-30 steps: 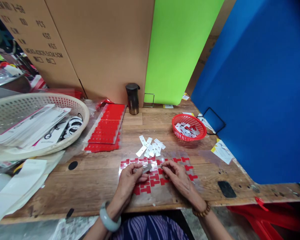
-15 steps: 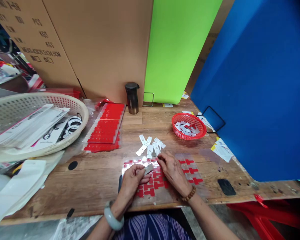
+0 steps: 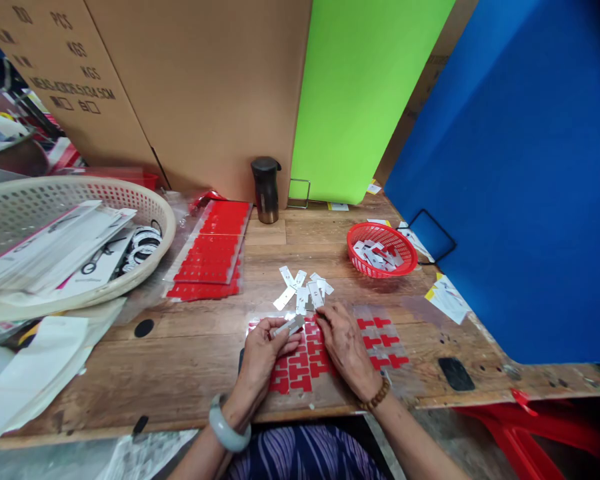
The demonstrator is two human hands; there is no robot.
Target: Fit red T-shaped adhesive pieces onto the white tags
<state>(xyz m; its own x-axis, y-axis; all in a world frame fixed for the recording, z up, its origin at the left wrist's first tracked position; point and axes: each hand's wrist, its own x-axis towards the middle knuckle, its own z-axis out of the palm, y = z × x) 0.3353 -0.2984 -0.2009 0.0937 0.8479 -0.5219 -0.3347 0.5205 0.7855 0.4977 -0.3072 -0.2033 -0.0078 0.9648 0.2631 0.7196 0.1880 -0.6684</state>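
Note:
My left hand (image 3: 266,350) is closed on a small flat metal plate (image 3: 290,326), pinched between thumb and fingers. Under both hands lies a clear sheet with rows of red T-shaped stickers (image 3: 299,372). My right hand (image 3: 347,343) is bent over the sheet's upper middle, its fingertips together at the top row of stickers; whether they grip a sticker I cannot make out. Just beyond the fingertips is a loose pile of small silvery plates (image 3: 301,298), some overlapping.
A red basket (image 3: 381,272) holds similar plates with red bits. At the left stand a white basket (image 3: 167,230) of printed cards and a stack of red sticker sheets (image 3: 213,243). A black flask (image 3: 267,190), cardboard boxes (image 3: 205,87) and a blue panel (image 3: 520,180) line the back.
The view has shifted slightly. In my left hand the metal plate is turned a little and shows more of its length. My right hand stays at almost the same spot on the sheet.

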